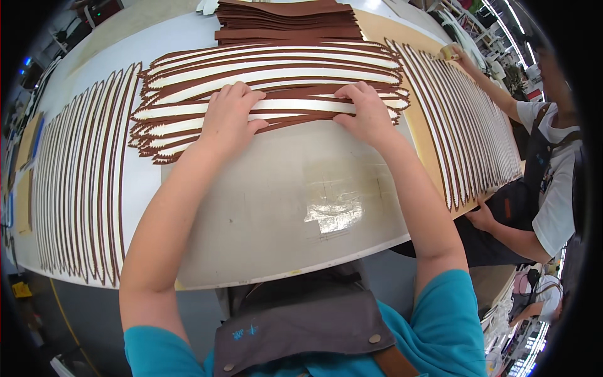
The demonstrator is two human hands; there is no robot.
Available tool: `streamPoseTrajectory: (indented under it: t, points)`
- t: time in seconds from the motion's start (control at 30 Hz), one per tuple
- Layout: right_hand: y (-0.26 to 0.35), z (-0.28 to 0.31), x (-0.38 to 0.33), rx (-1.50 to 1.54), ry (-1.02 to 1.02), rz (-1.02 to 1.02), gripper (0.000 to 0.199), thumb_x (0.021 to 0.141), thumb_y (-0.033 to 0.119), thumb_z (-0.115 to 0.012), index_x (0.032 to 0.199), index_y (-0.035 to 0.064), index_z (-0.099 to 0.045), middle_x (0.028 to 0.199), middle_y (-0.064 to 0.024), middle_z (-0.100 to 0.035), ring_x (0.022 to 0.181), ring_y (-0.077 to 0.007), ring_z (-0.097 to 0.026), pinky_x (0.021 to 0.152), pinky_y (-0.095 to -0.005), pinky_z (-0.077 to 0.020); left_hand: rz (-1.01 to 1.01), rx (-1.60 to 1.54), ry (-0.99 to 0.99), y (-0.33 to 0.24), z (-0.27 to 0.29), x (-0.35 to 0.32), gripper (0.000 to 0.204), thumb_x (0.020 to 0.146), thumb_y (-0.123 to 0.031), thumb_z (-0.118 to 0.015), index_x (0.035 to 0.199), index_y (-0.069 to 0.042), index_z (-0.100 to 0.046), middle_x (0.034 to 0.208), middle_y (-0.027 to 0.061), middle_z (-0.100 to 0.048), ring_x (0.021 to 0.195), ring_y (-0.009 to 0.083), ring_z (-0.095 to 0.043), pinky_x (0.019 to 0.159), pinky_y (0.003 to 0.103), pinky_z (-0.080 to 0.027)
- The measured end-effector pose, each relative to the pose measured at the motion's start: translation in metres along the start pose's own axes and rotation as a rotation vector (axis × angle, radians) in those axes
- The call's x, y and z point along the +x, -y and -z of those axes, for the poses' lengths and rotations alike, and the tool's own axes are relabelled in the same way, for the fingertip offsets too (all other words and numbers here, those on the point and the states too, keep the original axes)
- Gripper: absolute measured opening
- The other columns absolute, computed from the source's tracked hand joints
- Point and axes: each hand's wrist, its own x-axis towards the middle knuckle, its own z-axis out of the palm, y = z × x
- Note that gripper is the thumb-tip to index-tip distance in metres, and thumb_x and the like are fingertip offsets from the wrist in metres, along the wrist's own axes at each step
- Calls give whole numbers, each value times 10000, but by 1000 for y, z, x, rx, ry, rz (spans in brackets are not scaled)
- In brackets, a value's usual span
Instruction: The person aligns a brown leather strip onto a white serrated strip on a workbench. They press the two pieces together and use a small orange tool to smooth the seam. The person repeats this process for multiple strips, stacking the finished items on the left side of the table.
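Note:
A pile of long brown strips with white centres and toothed, pointed ends (270, 76) lies crosswise in front of me. They look like leather. My left hand (229, 119) rests on the pile's near side left of centre, its fingers curled over a strip with the thumb below. Further right, my right hand (367, 116) grips the same near strips in the same way. Between my hands runs a brown-edged white strip (295, 107), close to the grey board (270, 188). What lies under my palms is hidden.
Beyond the pile stands a stack of plain brown strips (286, 24). Similar strips (85, 176) lie in a row on the left. On the right, a co-worker's hand (452, 53) holds a small tool over another row of strips (455, 119) on a tan board.

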Motion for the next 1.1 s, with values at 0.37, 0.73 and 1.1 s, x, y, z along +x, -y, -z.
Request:
streamPoseTrajectory:
  t: [0.37,0.73,1.1]
  points:
    - [-4,-23,-28,-73,-343,199,363,797,124,-822,1127,137,-671,1134,-62,-638,1114,-279,-620,960,-436,-486,-41,212,-169,-23,-8,-11,453,804,-176,-864,1176,-92,-620,1141,74,-623,1138,298,-581,1000,430,-457]
    - [6,-28,-42,-116,-455,215,352,812,20,-693,1129,170,-722,1106,-55,-669,1119,-268,-635,947,-440,-505,-51,485,-224,-36,-20,-25,389,808,-150,-812,1175,-122,-687,1112,76,-623,1096,301,-609,916,453,-513]
    - [-2,-25,-28,-26,-272,112,390,809,88,-773,1191,136,-710,1158,-75,-669,1148,-320,-612,1016,-441,-503,99,260,-373,-34,-35,-48,313,839,-128,-798,1133,-140,-694,1079,45,-647,1105,269,-592,984,437,-458]
